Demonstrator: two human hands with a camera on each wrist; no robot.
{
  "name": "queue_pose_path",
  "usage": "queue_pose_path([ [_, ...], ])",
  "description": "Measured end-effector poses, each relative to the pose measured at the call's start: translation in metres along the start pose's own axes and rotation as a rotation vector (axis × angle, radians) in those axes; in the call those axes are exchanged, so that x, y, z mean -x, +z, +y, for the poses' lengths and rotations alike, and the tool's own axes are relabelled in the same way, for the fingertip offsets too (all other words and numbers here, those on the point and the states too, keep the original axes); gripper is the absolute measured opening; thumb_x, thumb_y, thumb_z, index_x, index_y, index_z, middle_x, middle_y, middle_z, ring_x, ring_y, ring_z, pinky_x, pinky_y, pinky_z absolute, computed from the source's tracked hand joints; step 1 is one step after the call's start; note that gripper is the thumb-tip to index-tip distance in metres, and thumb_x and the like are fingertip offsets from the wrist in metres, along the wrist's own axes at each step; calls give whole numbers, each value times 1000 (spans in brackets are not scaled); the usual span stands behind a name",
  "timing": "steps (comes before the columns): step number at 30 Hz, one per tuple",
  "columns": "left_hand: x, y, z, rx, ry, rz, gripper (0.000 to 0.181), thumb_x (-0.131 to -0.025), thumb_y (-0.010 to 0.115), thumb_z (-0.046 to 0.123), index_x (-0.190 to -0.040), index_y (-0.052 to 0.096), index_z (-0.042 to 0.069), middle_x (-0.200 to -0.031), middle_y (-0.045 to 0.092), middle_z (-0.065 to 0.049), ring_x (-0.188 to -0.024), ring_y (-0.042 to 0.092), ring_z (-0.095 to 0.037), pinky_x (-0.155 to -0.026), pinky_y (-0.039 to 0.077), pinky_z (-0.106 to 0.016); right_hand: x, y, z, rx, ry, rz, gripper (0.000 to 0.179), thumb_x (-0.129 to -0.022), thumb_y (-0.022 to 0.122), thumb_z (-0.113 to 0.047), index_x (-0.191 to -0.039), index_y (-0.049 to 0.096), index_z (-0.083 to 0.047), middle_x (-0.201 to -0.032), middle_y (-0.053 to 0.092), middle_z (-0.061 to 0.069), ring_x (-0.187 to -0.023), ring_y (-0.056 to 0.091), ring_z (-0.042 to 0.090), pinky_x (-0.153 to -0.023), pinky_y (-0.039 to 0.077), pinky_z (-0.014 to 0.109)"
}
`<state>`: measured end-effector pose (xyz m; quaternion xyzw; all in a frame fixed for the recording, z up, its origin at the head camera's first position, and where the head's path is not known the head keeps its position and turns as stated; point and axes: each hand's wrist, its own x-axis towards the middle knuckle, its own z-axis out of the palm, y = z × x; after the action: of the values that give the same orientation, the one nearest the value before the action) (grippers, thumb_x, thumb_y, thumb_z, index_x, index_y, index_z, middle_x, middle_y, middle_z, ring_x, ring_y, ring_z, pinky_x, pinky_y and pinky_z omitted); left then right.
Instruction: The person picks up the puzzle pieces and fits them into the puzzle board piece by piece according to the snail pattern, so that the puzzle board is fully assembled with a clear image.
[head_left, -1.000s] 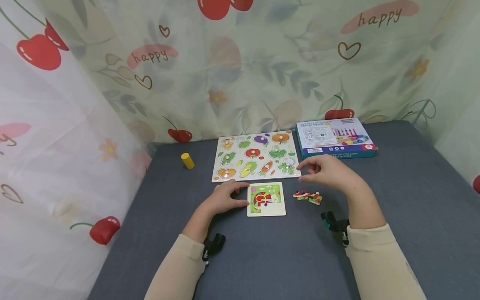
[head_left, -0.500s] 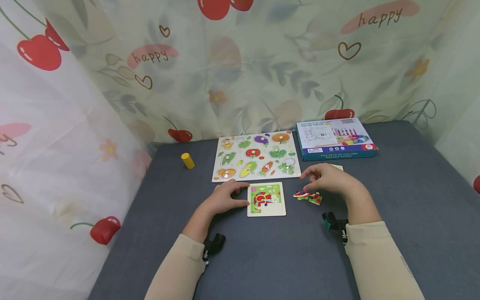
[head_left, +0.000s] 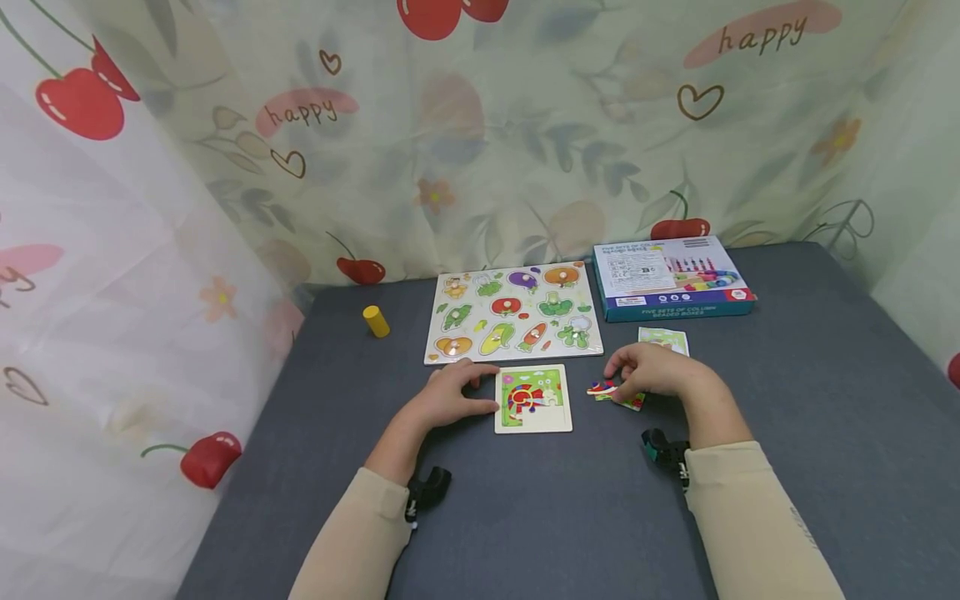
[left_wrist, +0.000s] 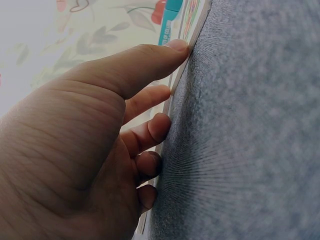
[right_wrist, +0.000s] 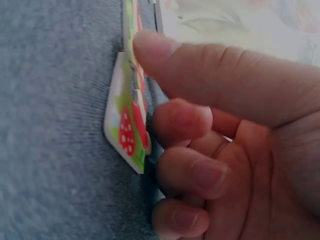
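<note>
A small square jigsaw puzzle board (head_left: pixel 533 424) lies flat, its red and green picture partly filled at the lower right. My left hand (head_left: pixel 452 396) rests beside it, thumb and index finger touching its left edge and corner. Just right of the board, a few loose puzzle pieces (head_left: pixel 601 389) lie close together or overlapping. My right hand (head_left: pixel 654 368) is over them, thumb and index finger pinching a piece. In the right wrist view the thumb presses on that piece's edge, while a piece with a red spotted shape (right_wrist: pixel 127 132) leans below. The index fingertip is hidden there.
Behind the puzzle board lies a large vegetable puzzle board (head_left: pixel 514 312). A blue and white box (head_left: pixel 672 279) stands at the back right. A small green picture card (head_left: pixel 663 338) lies behind my right hand. A yellow cylinder (head_left: pixel 376 322) stands at the left.
My right hand has come from beside the large board, down and toward me, onto the loose pieces. The green card behind it has come into sight. My left hand has stayed in place.
</note>
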<state>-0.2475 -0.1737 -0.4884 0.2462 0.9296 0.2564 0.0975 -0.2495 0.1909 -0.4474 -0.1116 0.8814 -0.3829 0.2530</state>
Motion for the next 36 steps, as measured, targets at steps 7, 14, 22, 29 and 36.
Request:
queue_pose_path([
  [7,0,-1,1,-2,-5,-2,58,-91,79,43,-143,61,25,-97,50,3,-87,47,-16,-84,30,-42,-5,7,-1,59,17,21,30,-81,85,-13,-103,66,-4,-74,52,4,-66,48,19,-63,37,34],
  [14,0,-1,0,-7,-1,2,58,-91,78,43,-143,61,24,-97,50,2,-87,46,-16,-84,30,-42,-7,11,-5,92,37,44,27,-83,85,-16,-100,67,-5,-70,53,4,-62,49,18,-60,38,33],
  [22,0,0,1,-4,-11,-2,58,-91,78,43,-143,61,25,-97,50,3,-87,47,-15,-84,30,-42,-6,12,-9,113,-9,73,26,-88,80,-21,-104,66,-5,-71,51,4,-64,48,19,-61,37,34],
  [29,0,0,1,-5,-3,2,57,-91,78,42,-143,61,24,-97,50,3,-87,46,-15,-84,30,-42,1,7,-19,103,-53,147,30,-88,80,-20,-107,64,-3,-78,51,7,-71,51,22,-64,41,35],
  [36,0,1,-1,0,10,9,58,-91,79,42,-142,62,24,-96,50,3,-86,46,-15,-83,30,-42,11,1,-32,134,-76,218,34,-87,79,-18,-112,62,-2,-97,58,11,-84,56,25,-71,49,36],
])
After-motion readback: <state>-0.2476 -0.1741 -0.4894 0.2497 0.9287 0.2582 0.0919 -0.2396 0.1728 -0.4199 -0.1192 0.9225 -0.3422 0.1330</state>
